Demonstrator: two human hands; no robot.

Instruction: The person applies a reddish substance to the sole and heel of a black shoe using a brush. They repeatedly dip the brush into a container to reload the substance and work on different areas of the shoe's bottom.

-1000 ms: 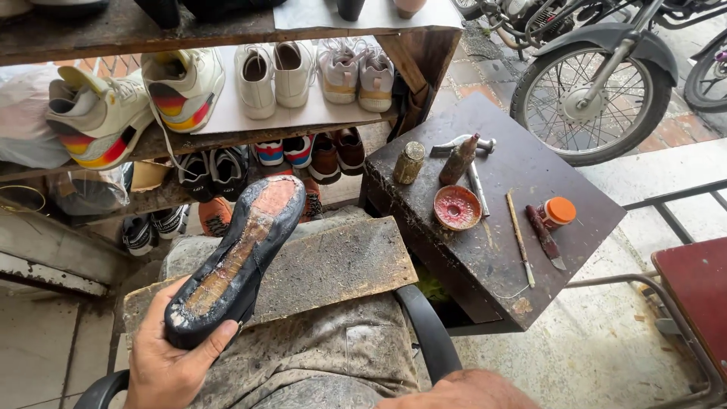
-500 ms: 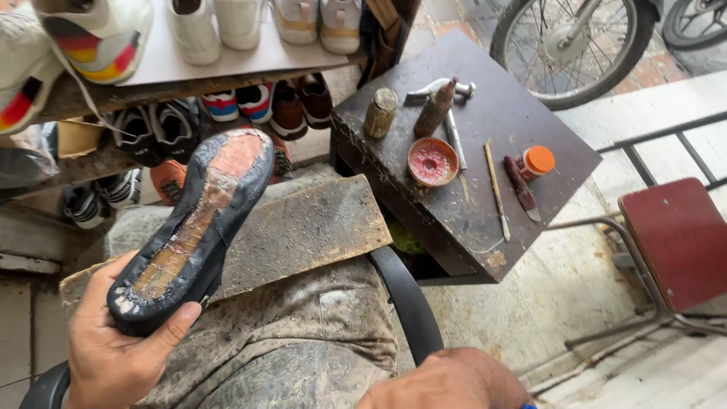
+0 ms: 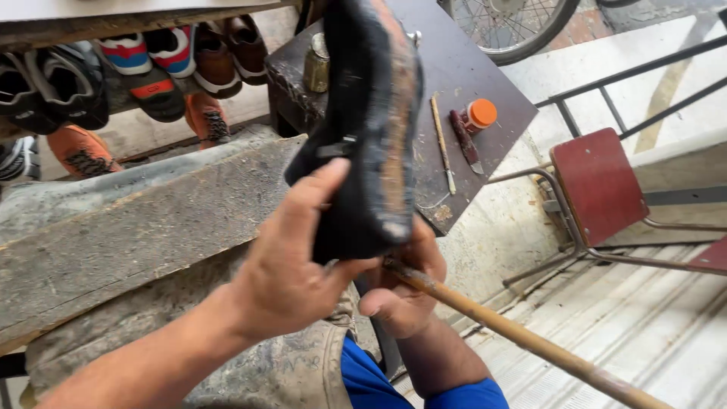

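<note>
Left hand [image 3: 291, 265] is wrapped around the heel end of a dark shoe [image 3: 363, 129], thumb pressed flat against its black side, fingers closed behind it, and the shoe stands upright, sole edge turned to the right. That sole shows a worn, brownish strip running top to bottom. Right hand [image 3: 401, 284] sits just below and to the right of the left, touching it, fingers curled shut around a long wooden stick [image 3: 522, 341]. The stick's near tip meets the bottom of the shoe right where the two hands come together, and its shaft slants away down to the lower right corner. Blue sleeves show at the wrist below the right hand.

Under the left forearm lies a rough wooden board [image 3: 136, 227], resting across a lap covered in a grey, stained cloth [image 3: 280, 371]. Beyond the shoe, above the hands, a dark low table [image 3: 492, 68] carries a small brass-coloured can [image 3: 316, 64], a thin pale stick [image 3: 441, 140], a dark-handled tool [image 3: 463, 140] and a little jar with an orange lid [image 3: 480, 113], these three side by side. Up and left of the left hand, a row of shoes [image 3: 129, 68] sits under a shelf. Right of the right hand, well apart, stands a red chair [image 3: 598, 182] on a metal frame, and a bicycle wheel [image 3: 515, 26] shows at the top.
</note>
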